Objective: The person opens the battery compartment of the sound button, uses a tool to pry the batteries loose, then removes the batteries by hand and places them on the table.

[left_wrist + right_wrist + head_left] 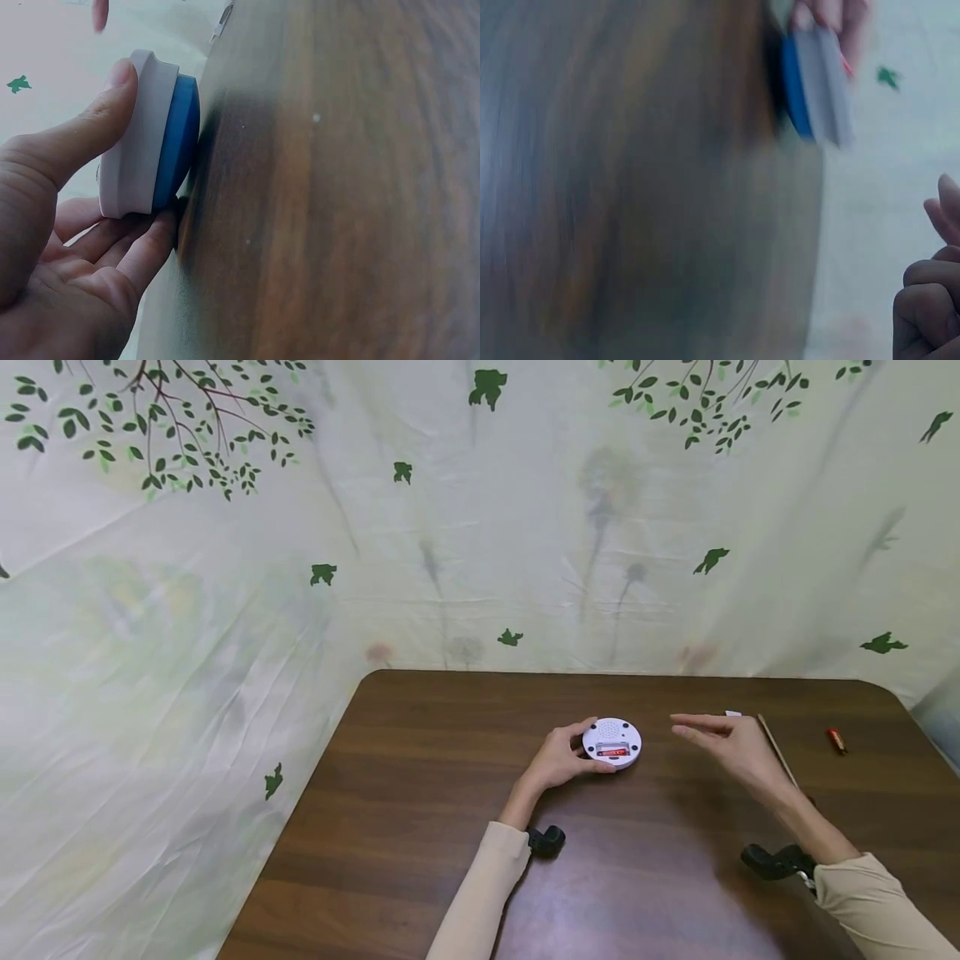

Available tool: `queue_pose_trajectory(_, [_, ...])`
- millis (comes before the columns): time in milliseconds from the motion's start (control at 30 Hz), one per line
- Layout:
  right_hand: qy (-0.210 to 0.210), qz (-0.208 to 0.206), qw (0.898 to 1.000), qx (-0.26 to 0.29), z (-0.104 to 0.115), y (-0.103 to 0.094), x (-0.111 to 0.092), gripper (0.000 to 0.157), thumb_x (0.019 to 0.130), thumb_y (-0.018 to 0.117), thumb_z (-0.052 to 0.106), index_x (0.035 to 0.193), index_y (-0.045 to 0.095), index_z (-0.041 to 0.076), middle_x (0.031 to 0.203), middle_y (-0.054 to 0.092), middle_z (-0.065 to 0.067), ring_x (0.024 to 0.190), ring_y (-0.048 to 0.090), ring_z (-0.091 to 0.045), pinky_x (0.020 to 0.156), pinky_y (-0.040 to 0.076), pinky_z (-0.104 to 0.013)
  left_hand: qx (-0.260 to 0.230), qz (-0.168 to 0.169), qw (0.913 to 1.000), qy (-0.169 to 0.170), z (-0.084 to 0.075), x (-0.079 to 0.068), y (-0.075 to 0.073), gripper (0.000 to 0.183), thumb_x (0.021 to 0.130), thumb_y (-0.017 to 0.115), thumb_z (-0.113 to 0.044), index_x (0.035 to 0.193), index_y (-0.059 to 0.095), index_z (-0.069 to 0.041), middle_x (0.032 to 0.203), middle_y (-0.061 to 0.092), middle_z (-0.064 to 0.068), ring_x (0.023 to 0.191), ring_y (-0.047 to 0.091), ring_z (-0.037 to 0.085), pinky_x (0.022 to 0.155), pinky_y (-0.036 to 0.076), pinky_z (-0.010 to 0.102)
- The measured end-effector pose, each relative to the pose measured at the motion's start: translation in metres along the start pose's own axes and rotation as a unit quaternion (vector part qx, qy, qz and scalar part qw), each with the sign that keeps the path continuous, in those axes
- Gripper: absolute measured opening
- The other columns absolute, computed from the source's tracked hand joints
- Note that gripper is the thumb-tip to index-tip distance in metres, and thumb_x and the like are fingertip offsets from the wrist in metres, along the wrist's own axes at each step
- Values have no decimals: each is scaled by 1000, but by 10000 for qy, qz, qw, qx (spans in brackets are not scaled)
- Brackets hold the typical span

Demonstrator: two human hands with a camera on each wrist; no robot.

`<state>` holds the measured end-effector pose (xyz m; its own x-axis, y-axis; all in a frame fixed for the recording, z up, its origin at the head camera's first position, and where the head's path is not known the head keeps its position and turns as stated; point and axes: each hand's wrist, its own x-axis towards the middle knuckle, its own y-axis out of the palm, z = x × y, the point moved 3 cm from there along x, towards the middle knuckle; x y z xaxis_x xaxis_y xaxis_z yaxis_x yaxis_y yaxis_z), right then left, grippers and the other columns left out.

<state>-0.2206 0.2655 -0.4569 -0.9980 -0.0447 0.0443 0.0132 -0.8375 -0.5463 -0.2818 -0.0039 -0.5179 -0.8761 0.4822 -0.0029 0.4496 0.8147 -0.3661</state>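
Note:
My left hand (564, 755) holds a round white device (612, 728) by its edge, thumb on one side and fingers on the other. Its underside faces up, with small dark feet, a patch of tiny holes and an uncovered battery compartment. A red battery (613, 752) lies in that compartment. From the side, in the left wrist view, the device shows a white body (139, 142) and a blue lower part (177, 142) close over the table. To the right, my right hand (738, 747) hovers apart from the device, thumb and forefinger extended, with nothing seen between them.
On the brown wooden table (450, 777), a red and gold battery (837, 741) lies at the right. A thin light rod (777, 750) and a small white piece (732, 713) lie by my right hand, partly hidden. A leaf-patterned cloth (525, 527) hangs behind the table.

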Motion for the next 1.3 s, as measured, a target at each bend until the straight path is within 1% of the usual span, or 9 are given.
queue_pose_trajectory(200, [-113,370,9984,415,-1,47,8,39,97,74,33,126,75,7,126,74,-17,102,62,12,82,50,-8,95,37,9999,78,-1,0,3,88,80,91,-17,155,46,-3,157,51,14,140,55,19,105,53,23])
queue_pose_trajectory(400, [-157,508,9954,802,-4,70,9,33,94,79,25,120,78,5,120,75,-21,93,63,3,75,52,-13,20,90,9998,198,-3,0,4,88,80,91,-14,154,46,-1,158,50,15,140,55,18,104,53,21])
queue_pose_trajectory(533, [-222,374,9977,511,-3,73,10,29,92,81,26,114,81,7,112,77,-19,84,59,-5,64,48,-16,-10,113,9996,239,-3,0,3,88,80,91,-13,155,46,-1,158,49,15,140,55,18,104,52,21])
queue_pose_trajectory(633, [-322,290,9985,329,-2,74,12,25,91,82,24,109,82,7,106,78,-17,80,57,-7,61,46,-17,6,133,9996,266,-3,0,3,88,80,90,-11,155,45,0,159,49,16,140,54,19,105,52,22])
queue_pose_trajectory(800, [-502,152,9966,643,-3,77,13,22,90,82,18,105,82,3,99,78,-19,81,64,0,68,53,-14,48,127,9996,248,-3,1,3,89,80,90,-12,155,44,0,159,48,16,142,53,20,106,52,23])
queue_pose_trajectory(967, [-580,-21,9937,954,-5,76,10,21,89,83,15,104,82,0,97,78,-20,82,65,3,69,54,-13,28,144,9997,186,-4,0,4,89,80,90,-13,155,44,0,159,48,16,143,52,21,107,52,24])
queue_pose_trajectory(1133, [-679,-217,9934,901,-5,68,9,22,89,83,15,104,82,0,97,79,-20,82,66,5,68,53,-13,98,94,9999,43,-2,0,3,89,80,91,-15,156,44,-3,160,48,13,144,50,19,107,51,22])
queue_pose_trajectory(1233, [-652,-251,9938,868,-6,62,9,22,89,82,15,106,81,0,101,79,-21,86,68,6,70,54,-12,79,65,9999,-1,-1,0,2,89,80,91,-15,156,45,-4,160,48,13,144,50,18,107,51,22])
queue_pose_trajectory(1300, [-590,-297,9949,761,-7,57,9,23,90,82,16,107,81,1,102,79,-20,85,67,6,68,51,-12,105,50,9999,-3,-1,-1,1,89,80,91,-16,156,45,-4,160,48,13,144,50,18,107,51,22])
